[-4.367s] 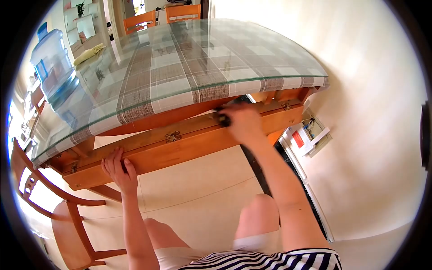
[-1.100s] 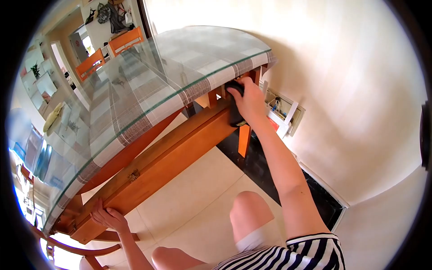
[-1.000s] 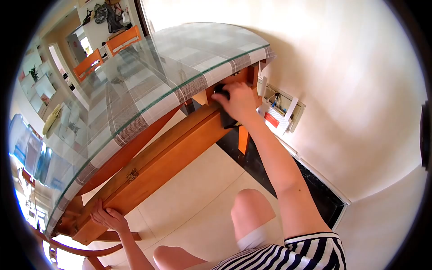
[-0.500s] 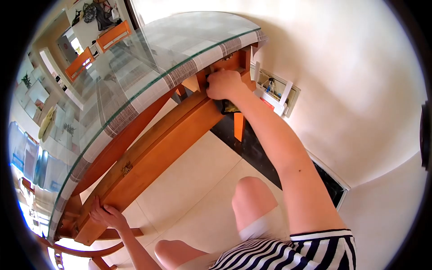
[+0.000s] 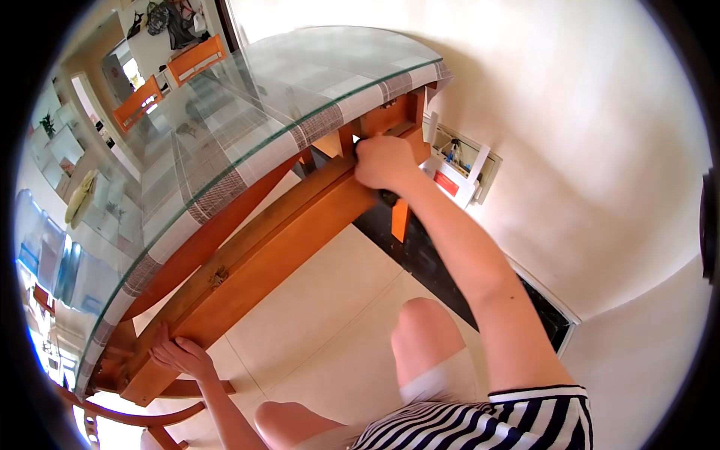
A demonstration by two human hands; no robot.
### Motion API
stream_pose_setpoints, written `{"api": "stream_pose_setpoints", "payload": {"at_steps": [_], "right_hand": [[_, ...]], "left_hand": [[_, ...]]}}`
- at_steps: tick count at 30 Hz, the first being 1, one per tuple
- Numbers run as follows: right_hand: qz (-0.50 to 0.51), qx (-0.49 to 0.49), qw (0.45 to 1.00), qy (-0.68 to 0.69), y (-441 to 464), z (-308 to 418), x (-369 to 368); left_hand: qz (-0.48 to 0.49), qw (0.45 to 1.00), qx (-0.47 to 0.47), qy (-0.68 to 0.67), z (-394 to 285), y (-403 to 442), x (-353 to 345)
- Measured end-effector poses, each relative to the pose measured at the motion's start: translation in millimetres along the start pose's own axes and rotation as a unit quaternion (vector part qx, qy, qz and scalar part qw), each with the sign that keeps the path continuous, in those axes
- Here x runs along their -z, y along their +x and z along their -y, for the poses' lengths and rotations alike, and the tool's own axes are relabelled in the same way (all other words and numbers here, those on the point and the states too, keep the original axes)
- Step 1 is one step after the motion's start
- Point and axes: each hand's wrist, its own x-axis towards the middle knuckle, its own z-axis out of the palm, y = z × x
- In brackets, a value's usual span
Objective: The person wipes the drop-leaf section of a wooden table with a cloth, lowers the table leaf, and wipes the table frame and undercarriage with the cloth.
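Observation:
A long orange-brown wooden rail (image 5: 289,247) runs beneath the curved edge of a glass-topped table (image 5: 247,142), with a small brass-coloured fitting (image 5: 218,277) on its upper face. Near the rail's closer end, my left hand (image 5: 182,355) grips it, fingers over the upper face and thumb toward the front. My right hand (image 5: 386,163) is closed at the far end, beside the table's corner woodwork (image 5: 405,112). Its fingertips are turned away and whatever they hold is hidden. A dark object (image 5: 388,196), partly covered, shows just under this hand.
A white router (image 5: 454,180) sits by a wall recess on the right. My knees (image 5: 427,337) are below the rail, above the tiled floor (image 5: 315,300). Wooden chairs (image 5: 196,60) stand beyond the table. A checked cloth (image 5: 217,196) lies under the glass.
My right hand has turned and dropped slightly at the rail's far end, covering more of the dark object below. My left hand stays on the rail. The whole view has shifted a little.

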Motion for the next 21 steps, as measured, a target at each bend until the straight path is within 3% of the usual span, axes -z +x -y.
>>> {"api": "stream_pose_setpoints", "payload": {"at_steps": [4, 6, 10, 12, 21], "right_hand": [[-0.01, 0.05, 0.999, -0.006, -27.3, 23.9, 1.2], [-0.083, 0.167, 0.979, 0.087, -22.7, 21.5, -13.8], [-0.14, 0.165, 0.972, 0.094, -3.3, -33.1, -20.5], [-0.115, 0.108, 0.987, 0.03, 1.8, -55.3, -10.9], [-0.122, 0.179, 0.976, -0.036, -2.6, 18.0, -16.7]], "left_hand": [[-0.015, 1.0, 0.005, -0.021, -2.5, 0.8, -0.6], [0.006, 1.0, 0.008, -0.017, -1.1, 2.4, 1.9], [0.017, 1.0, 0.005, -0.018, -1.9, 4.2, 7.4], [0.02, 0.999, -0.002, -0.033, -3.6, 5.1, 9.9], [0.021, 0.999, -0.016, -0.043, -1.0, 6.6, 10.4]]}}
